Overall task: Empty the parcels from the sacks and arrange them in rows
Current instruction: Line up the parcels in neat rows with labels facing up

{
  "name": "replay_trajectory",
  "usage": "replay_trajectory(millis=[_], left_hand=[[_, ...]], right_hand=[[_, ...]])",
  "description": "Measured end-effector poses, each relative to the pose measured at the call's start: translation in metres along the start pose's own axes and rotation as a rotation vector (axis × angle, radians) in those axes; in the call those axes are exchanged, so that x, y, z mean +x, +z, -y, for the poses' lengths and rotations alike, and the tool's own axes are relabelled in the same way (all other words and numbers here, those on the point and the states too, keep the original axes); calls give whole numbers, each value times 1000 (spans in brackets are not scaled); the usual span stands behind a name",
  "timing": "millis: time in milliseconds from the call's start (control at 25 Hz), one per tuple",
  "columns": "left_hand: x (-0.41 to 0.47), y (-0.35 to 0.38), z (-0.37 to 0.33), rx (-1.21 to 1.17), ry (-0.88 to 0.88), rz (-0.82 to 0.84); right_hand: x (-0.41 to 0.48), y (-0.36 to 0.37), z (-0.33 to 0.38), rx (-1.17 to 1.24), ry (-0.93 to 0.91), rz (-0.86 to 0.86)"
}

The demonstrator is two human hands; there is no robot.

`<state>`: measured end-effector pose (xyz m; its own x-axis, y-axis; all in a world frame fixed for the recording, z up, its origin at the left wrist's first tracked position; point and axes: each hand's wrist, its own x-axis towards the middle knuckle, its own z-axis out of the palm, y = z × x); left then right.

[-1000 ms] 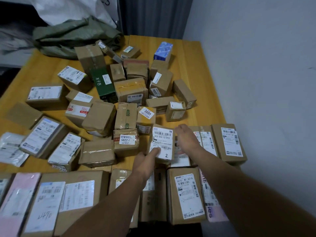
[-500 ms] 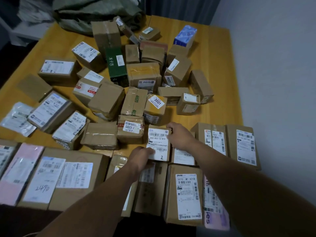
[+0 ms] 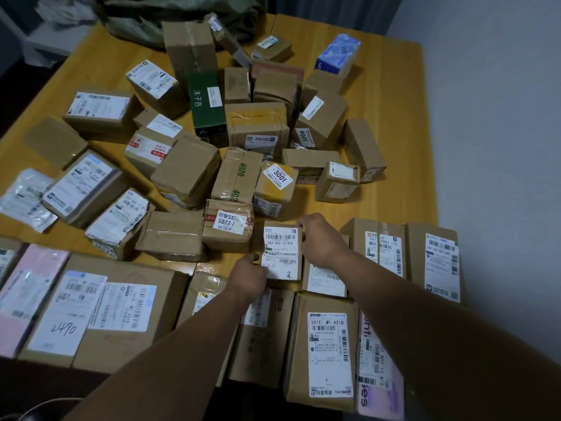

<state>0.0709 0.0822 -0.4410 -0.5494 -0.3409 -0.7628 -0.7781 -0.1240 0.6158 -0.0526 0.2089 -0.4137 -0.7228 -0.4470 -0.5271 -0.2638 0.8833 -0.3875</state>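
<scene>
A: What are we seeing change from the head camera?

B: We're watching the parcel (image 3: 280, 253) straighten. A second ago we were holding it slightly skewed. Now we're bringing it square with the neighbour (image 3: 326, 282) on its right, in the second row behind the front row (image 3: 328, 344).

A: And the hands?

B: The left hand (image 3: 249, 276) is pinching the near left corner, its fingers closing on the parcel's edge. The right hand (image 3: 321, 241) is curling its fingers over the far right corner. So both are holding the parcel.

A: What are we taking that to mean for the job?

B: We're judging that one more parcel is joining the row, while the heap (image 3: 243, 165) in the middle of the surface (image 3: 403, 147) is waiting to be sorted. The sack (image 3: 133, 19) is lying slumped at the far end, and we're not able to tell whether anything is left inside.

A: Which way is the parcel pointing?

B: It's lying label up, with its long axis running from us toward the heap. The printed "2" is sitting at the near end, so we're reading the label upright.
</scene>
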Motion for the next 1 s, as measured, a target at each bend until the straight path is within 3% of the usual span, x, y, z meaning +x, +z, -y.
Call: replay_trajectory(millis=[120, 320, 720, 1000], left_hand=[[2, -1, -3, 194, 87, -54], [2, -3, -4, 278, 124, -78], [-2, 0, 0, 250, 106, -87], [-20, -27, -21, 386, 125, -259]], right_hand=[[1, -6, -4, 21, 0, 6], [0, -19, -26, 192, 131, -18], [-6, -9, -16, 212, 72, 36], [1, -16, 26, 225, -32, -27]])
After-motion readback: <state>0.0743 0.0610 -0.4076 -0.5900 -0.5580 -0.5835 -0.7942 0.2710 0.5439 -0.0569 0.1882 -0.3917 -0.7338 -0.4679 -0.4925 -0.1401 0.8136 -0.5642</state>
